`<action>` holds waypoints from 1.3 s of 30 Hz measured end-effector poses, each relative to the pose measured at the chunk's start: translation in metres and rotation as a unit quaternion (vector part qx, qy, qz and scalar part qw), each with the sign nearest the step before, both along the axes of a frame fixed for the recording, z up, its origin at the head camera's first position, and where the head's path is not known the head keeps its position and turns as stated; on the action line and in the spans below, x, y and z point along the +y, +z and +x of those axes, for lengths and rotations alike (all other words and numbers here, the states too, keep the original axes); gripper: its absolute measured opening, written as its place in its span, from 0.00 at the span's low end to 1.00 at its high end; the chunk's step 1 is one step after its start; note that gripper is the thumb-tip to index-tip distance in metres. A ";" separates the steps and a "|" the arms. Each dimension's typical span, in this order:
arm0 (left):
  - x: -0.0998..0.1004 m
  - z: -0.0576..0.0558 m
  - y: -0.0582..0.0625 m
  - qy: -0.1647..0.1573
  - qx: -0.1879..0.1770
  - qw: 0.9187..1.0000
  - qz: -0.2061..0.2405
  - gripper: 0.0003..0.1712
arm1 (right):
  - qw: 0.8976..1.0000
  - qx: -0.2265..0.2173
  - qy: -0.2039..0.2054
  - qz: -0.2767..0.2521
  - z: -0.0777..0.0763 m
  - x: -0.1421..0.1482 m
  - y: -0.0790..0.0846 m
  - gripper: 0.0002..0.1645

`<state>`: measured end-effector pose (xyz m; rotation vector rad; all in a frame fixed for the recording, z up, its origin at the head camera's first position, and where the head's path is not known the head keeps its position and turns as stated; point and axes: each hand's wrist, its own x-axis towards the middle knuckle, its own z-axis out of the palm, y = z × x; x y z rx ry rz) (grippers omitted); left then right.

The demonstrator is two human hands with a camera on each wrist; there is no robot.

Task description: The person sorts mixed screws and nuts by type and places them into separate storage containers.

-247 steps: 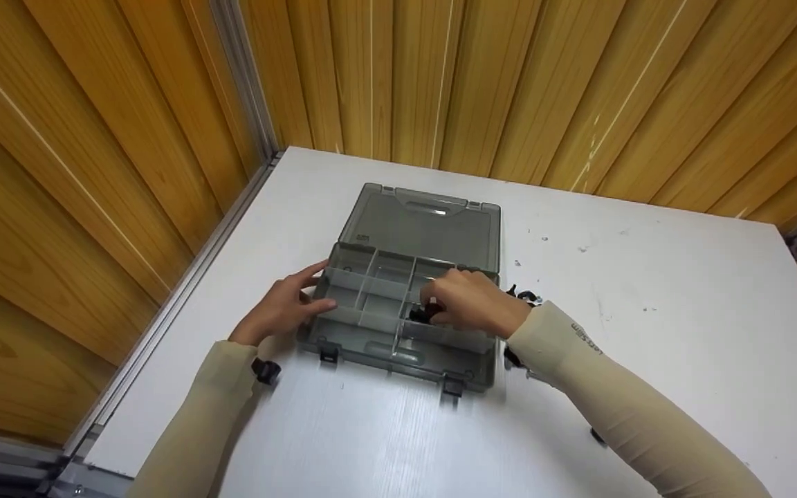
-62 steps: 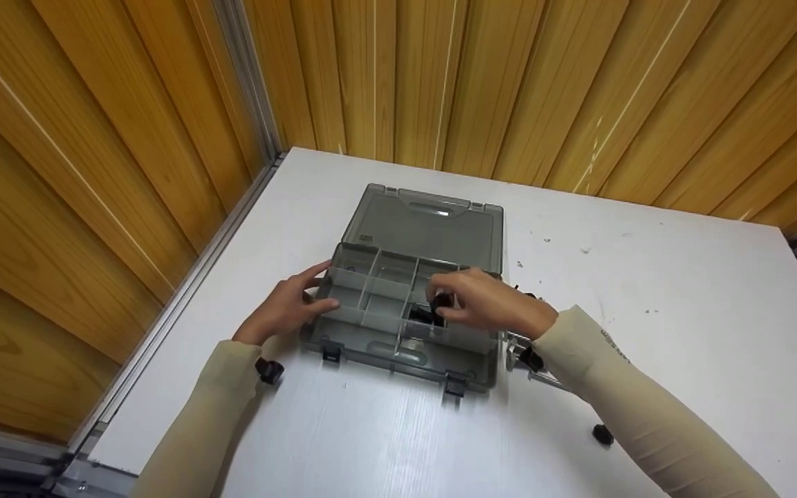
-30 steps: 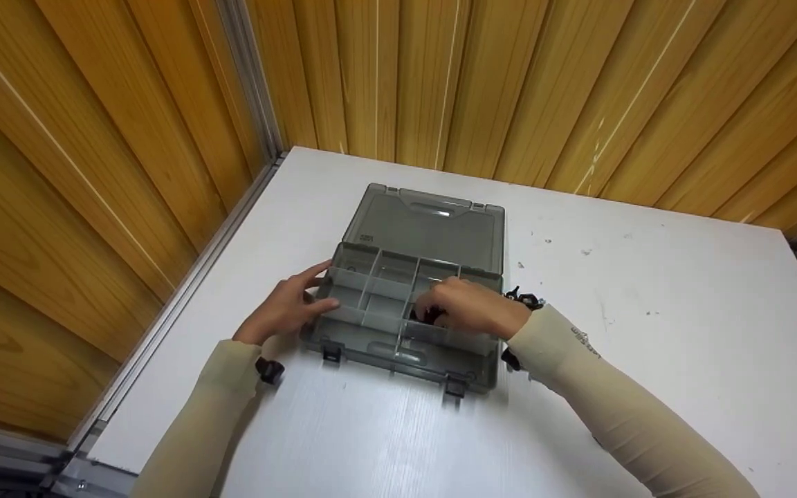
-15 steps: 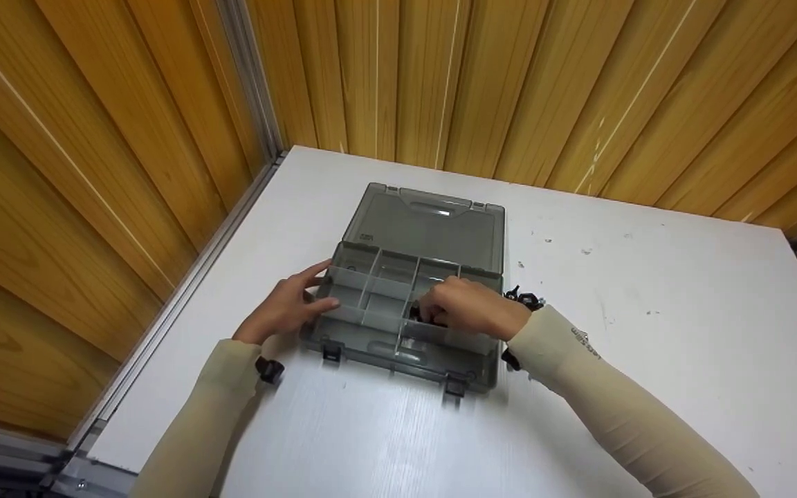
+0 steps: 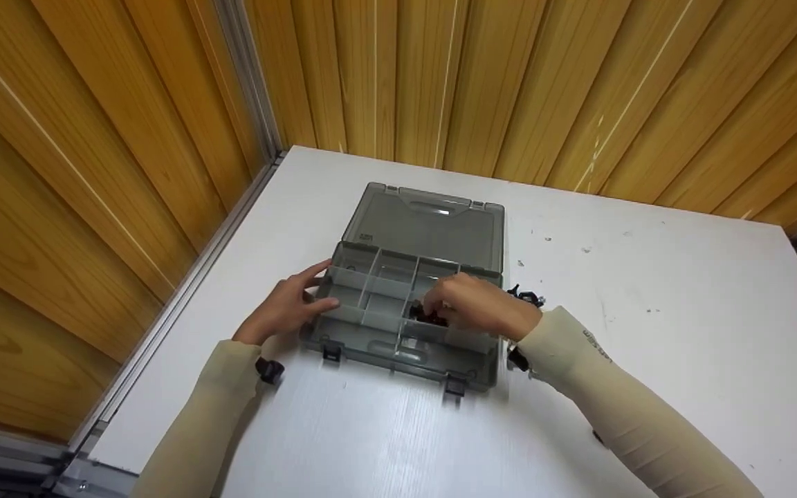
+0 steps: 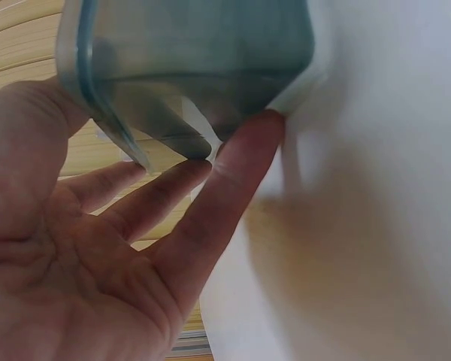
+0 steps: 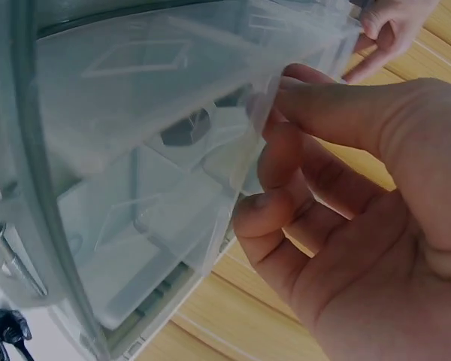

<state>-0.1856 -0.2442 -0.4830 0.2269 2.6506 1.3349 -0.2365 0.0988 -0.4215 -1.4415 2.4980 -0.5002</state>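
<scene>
Since half a second ago, the right hand (image 5: 471,301) has shifted slightly right, exposing more of the black parts (image 5: 420,315) beneath its fingertips. No movement is noted of the left hand (image 5: 284,308) or the box (image 5: 390,371).

Location: the black parts lie in a middle-row compartment, right of centre. The lid (image 5: 433,232) lies folded back on the far side. More black pieces (image 5: 528,297) lie on the table (image 5: 398,443) just right of the box; another (image 5: 598,436) shows partly beside the right sleeve (image 5: 627,394).

Left hand: fingers extended along the outside of the left wall, thumb over the rim; it touches rather than clasps.

Right hand: fingers bent and drawn in, about half closed. Whether they have hold of a part cannot be told; the knuckles cover the contact.

Assessment of handling: the left hand should keep light, steady pressure so the box does not slide. The right fingertips ought to work from above, clear of the dividers (image 5: 385,320), handling one part at a time and laying each flat. Snagging a divider appears the chief risk.
</scene>
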 end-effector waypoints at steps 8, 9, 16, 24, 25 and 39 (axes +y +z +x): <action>0.000 -0.001 -0.001 -0.002 0.000 1.000 0.002 0.48 | 0.998 0.018 -0.022 -0.048 0.002 0.034 0.008 0.14; 0.000 -0.001 -0.001 -0.003 0.001 1.000 0.002 0.48 | 0.998 0.018 -0.027 -0.050 0.004 0.039 0.009 0.13; -0.003 0.001 -0.002 -0.005 0.001 1.000 0.001 0.48 | 0.996 0.031 -0.053 -0.067 0.014 0.080 0.008 0.13; -0.001 0.000 -0.001 -0.007 0.002 1.000 0.003 0.48 | 0.991 0.048 -0.091 -0.081 0.043 0.137 -0.001 0.14; -0.001 0.000 -0.001 -0.006 0.001 1.000 0.004 0.48 | 0.991 0.048 -0.098 -0.077 0.048 0.144 -0.001 0.14; -0.002 -0.001 0.002 -0.010 -0.002 1.000 -0.002 0.48 | 0.984 -0.052 -0.166 -0.037 0.101 0.216 -0.026 0.17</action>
